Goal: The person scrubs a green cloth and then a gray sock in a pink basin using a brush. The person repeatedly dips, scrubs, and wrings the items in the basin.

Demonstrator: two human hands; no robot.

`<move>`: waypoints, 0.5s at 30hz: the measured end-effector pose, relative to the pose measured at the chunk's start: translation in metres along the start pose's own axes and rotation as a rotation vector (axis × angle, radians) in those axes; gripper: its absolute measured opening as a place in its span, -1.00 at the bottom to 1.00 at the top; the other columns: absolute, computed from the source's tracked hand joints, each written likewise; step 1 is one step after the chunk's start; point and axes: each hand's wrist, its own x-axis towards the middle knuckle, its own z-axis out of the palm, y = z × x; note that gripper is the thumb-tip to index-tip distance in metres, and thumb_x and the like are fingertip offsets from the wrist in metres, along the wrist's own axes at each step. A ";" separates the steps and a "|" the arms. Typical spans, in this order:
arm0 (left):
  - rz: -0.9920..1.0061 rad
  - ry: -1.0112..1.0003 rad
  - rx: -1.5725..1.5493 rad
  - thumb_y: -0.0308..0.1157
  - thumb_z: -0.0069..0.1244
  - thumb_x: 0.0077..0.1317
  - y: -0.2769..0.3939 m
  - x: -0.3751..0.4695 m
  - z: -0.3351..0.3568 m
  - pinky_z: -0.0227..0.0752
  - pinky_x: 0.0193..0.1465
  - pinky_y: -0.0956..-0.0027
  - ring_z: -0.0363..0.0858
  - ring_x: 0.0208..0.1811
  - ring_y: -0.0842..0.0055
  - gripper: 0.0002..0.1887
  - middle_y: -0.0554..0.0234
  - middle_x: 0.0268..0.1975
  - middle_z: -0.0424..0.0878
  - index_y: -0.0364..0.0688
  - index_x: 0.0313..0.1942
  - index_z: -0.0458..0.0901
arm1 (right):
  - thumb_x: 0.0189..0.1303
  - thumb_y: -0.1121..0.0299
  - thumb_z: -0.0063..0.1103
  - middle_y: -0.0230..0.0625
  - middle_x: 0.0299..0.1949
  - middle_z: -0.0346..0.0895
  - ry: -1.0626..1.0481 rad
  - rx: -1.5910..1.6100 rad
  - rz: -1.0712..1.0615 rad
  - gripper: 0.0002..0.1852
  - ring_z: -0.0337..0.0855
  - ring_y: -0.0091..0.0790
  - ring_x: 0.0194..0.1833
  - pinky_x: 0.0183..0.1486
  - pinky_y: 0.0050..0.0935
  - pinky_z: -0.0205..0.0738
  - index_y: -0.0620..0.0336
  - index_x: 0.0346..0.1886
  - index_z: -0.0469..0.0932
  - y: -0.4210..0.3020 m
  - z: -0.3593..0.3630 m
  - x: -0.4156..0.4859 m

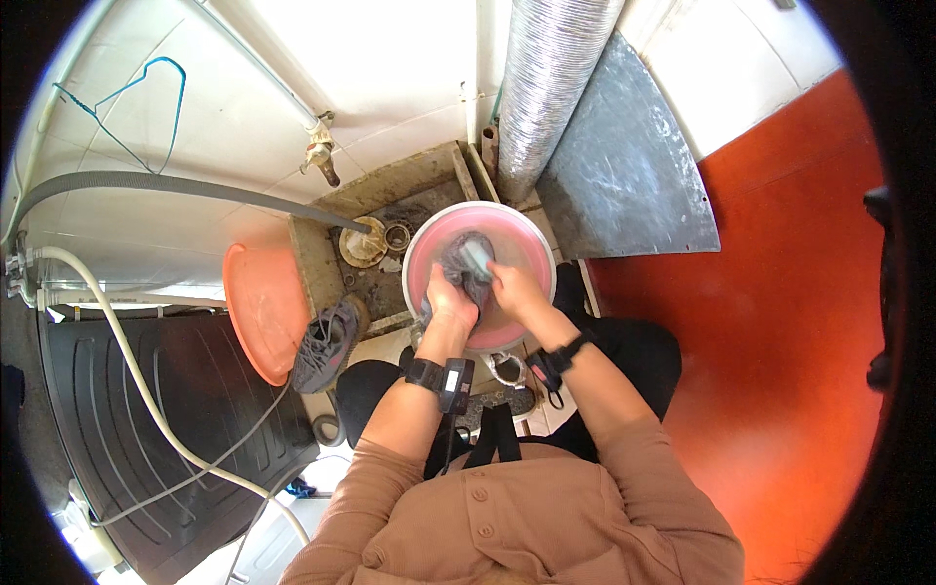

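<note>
A round basin with a pink inside and a white rim (550, 292) stands in front of me, with cloudy water in it. My left hand (451, 301) holds a wet grey shoe (455, 257) inside the basin; its shape is partly hidden by the hands. In my right hand (521, 294) is a pale, light-coloured brush (477, 256), pressed against the shoe. Its bristles cannot be made out. A similar dark grey lace-up sneaker (325, 349) leans at the edge of the trough, left of the basin.
Behind the basin lies a stained concrete trough (308, 267) with a drain and a grey corrugated hose (219, 189). A tap (320, 155) hangs above it. An orange basin (259, 311) stands left. Foil ducting (552, 80) and a grey sheet panel (629, 168) rise to the right.
</note>
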 end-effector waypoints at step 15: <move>0.012 0.050 0.055 -0.06 -0.31 0.51 -0.004 0.003 -0.004 0.27 0.34 0.11 0.43 0.26 0.22 -0.48 0.06 0.26 0.46 -0.27 0.25 0.39 | 0.26 0.45 -0.03 0.08 -0.31 0.55 -0.005 -0.038 -0.146 -0.58 0.60 0.16 -0.25 -0.19 0.01 0.47 0.20 0.21 0.45 0.007 -0.002 -0.018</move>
